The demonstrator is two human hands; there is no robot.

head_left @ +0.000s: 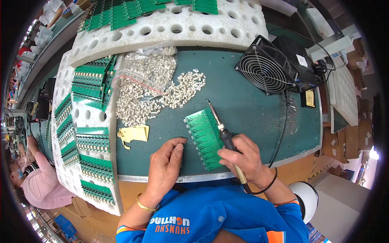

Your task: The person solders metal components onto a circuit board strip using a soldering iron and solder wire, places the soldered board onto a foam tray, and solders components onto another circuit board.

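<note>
My right hand (246,157) is wrapped round the handle of a soldering iron (227,139), whose metal tip points up and away over the table. Beneath the iron lies a green circuit board panel (204,135), with small pale connectors along its left edge. The iron and my hand cover part of the panel's right side. To the left of the panel, my left hand (166,164) is closed with thumb and fingers pinching a thin silvery wire (179,149), which looks like solder. Farther off lies a heap of small white connectors (135,107), partly inside a clear plastic bag (156,67).
White foam blocks with holes stand at the left (91,119) and back (176,29), bearing several green panels (95,141). A black fan (265,69) is at the back right, the iron's cord (285,121) near it. Yellow paper (135,133) lies left. Another person (42,178) sits far left.
</note>
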